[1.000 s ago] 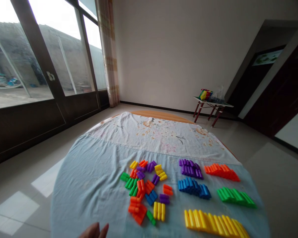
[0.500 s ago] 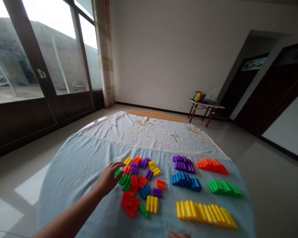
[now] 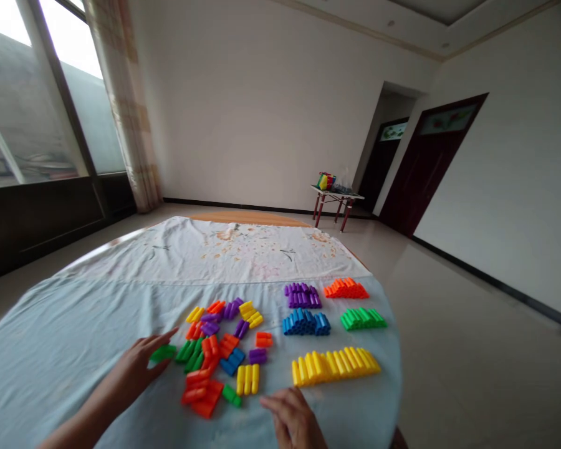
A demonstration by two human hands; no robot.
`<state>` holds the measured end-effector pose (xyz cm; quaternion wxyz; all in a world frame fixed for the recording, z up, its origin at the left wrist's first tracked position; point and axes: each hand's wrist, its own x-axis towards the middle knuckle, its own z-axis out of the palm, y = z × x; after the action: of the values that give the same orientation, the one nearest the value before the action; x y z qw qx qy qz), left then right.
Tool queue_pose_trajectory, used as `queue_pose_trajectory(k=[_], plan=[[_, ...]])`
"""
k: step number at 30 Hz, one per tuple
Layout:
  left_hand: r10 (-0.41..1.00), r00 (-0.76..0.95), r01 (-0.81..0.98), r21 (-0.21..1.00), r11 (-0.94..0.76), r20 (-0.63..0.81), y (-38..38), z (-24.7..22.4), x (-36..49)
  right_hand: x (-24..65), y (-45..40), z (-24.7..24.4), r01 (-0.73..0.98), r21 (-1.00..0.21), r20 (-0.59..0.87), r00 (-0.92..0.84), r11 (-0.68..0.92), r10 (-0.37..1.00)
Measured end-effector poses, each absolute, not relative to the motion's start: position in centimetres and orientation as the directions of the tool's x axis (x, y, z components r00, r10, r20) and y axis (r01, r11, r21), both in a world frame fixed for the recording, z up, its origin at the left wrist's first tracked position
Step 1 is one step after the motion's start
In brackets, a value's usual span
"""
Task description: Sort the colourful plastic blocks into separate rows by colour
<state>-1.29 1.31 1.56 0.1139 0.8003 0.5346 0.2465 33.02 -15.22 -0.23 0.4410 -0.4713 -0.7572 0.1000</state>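
Green block (image 3: 163,353) has shifted outward from the mixed pile (image 3: 210,349) to its 9 o'clock, between left hand's (image 3: 133,371) thumb and fingers; blurred, can't tell if pinched. Right hand (image 3: 295,418) now further in view at pile's 4 o'clock, fingers bunched, grip unclear. Yellow row (image 3: 334,366) at 3 o'clock.

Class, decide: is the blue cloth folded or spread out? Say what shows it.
Spread, though creased: the blue cloth lies wide beneath the yellow row, blue pile and mixed blocks.
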Motion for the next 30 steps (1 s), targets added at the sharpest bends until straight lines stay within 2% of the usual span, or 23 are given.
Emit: queue_pose_trajectory(k=[8,14,20,23,27,30], plan=[[0.937,0.272,0.768,0.537,-0.349,0.221,-2.1,4.5,1.0,31.0,-11.6,3.4,0.577,-0.616,0.485,-0.259,0.537,0.835],[0.929,0.270,0.739,0.564,-0.369,0.254,-3.9,4.2,5.0,29.7,-8.7,4.0,0.642,-0.585,0.451,-0.251,0.496,0.856],[0.926,0.064,0.801,0.534,-0.271,0.373,-1.4,3.3,2.9,26.6,-7.8,5.2,0.683,-0.534,0.439,-0.281,0.499,0.853],[0.922,-0.024,0.838,0.511,-0.192,0.387,-0.1,2.3,1.1,24.4,-7.3,6.0,0.676,-0.524,0.436,-0.309,0.518,0.845],[0.928,-0.060,0.866,0.481,-0.135,0.369,0.2,1.1,0.2,21.7,-6.3,6.6,0.683,-0.483,0.398,-0.386,0.548,0.832],[0.942,-0.038,0.894,0.432,-0.117,0.335,0.5,0.1,-0.2,20.1,-5.4,6.4,0.732,-0.401,0.315,-0.455,0.552,0.833]])
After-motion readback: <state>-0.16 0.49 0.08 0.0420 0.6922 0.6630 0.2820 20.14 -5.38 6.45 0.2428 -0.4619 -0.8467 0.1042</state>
